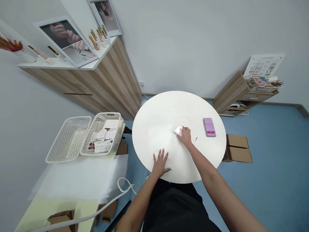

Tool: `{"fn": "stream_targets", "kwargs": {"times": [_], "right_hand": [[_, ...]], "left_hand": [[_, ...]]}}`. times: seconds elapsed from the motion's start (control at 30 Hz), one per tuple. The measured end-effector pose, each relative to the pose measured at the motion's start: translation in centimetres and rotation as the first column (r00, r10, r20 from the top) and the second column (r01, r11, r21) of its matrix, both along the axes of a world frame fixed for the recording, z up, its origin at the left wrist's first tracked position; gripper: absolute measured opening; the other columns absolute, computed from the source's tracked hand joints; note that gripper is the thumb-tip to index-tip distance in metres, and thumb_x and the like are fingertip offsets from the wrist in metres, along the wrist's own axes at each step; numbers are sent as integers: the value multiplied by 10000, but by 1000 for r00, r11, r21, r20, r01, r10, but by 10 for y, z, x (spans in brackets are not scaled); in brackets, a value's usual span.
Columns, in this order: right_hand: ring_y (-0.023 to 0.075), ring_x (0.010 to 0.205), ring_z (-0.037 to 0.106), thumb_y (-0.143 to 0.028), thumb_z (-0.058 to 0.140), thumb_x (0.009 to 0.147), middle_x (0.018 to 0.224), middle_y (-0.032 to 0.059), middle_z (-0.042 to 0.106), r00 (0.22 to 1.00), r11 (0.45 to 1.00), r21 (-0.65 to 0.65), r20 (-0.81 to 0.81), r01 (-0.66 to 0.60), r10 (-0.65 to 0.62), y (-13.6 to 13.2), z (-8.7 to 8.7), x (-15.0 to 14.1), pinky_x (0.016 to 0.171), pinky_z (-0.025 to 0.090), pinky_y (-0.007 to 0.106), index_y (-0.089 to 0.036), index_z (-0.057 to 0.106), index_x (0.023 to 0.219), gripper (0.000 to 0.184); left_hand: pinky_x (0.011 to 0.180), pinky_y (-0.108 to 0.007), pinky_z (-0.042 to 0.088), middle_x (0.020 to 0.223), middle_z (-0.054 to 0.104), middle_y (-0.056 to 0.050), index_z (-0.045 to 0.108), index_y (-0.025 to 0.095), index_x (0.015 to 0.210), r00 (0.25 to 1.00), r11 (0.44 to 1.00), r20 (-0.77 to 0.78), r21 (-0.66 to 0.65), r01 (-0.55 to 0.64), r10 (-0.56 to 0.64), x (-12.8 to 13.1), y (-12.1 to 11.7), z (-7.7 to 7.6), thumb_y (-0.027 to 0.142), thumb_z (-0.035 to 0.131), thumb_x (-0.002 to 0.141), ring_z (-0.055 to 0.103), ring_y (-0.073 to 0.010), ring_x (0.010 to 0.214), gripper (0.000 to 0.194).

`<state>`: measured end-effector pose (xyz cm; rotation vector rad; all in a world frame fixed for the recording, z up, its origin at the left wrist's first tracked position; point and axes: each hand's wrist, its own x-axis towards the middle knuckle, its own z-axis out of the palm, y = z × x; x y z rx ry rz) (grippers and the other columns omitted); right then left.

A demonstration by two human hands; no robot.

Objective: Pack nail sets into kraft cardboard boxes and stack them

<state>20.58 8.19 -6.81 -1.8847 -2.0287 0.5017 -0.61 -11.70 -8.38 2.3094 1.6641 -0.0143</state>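
A round white table point(169, 112) fills the middle of the view. My right hand point(185, 136) rests near its centre, fingers gripping a small shiny pink-and-silver packet point(178, 130) at the fingertips. My left hand point(160, 163) lies flat on the near edge of the table, fingers spread and holding nothing. To the right of my right hand, a flat pink box point(209, 127) lies on the tabletop, its printing blurred. A tiny dark speck point(196, 139) sits between that hand and the box.
Two white lattice baskets point(84, 138), one holding printed cards, stand on a pale yellow table point(58, 209) at left, beside a translucent sheet point(79, 177) and a white cable point(123, 187). Cardboard boxes point(238, 148) lie on the blue floor at right. A wooden cabinet point(96, 80) stands behind.
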Motion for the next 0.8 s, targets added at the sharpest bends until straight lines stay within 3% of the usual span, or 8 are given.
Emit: {"fn": "stream_targets", "kwargs": {"times": [0.13,0.3,0.5,0.63,0.8], "right_hand": [[341,1239,404,-365,622,830,1350,184,441,977,979,96,-96,-182,191,-36,15,-16,1025,393,500,-167,287,1469,748],[310,1300,393,-278,599,837,1412,150,453,904,909,41,-89,-416,418,-79,20,-34,1061,376,481,-206,258,1496,746],[308,1313,415,-156,587,776,1421,159,476,859,859,-46,-85,-509,505,-97,3,-39,1073,366,486,-181,341,1457,725],[306,1319,424,-144,593,755,1413,157,494,827,826,-65,-82,-561,556,-102,-2,-44,1081,358,498,-185,366,1450,732],[293,1341,407,-161,587,776,1427,162,485,797,796,-53,-87,-602,597,-113,-5,-41,1107,340,487,-160,371,1453,710]], "left_hand": [[1090,-754,55,1620,108,-191,86,235,1565,997,998,56,14,56,-57,15,4,0,636,624,794,95,-414,1483,1022],[1117,-723,88,1609,172,-200,173,206,1547,987,995,134,47,83,-89,15,-1,5,615,611,814,122,-397,1484,947],[1146,-544,299,1517,391,-174,377,184,1426,969,992,224,95,86,-106,-20,-34,10,375,535,914,328,-303,1431,569],[1129,-541,327,1398,514,-152,452,208,1343,971,993,221,100,66,-87,-29,-48,15,294,536,888,470,-293,1321,471],[1133,-540,306,1359,528,-144,492,211,1274,979,995,195,97,36,-54,-23,-49,22,280,557,855,485,-291,1283,430]]}}
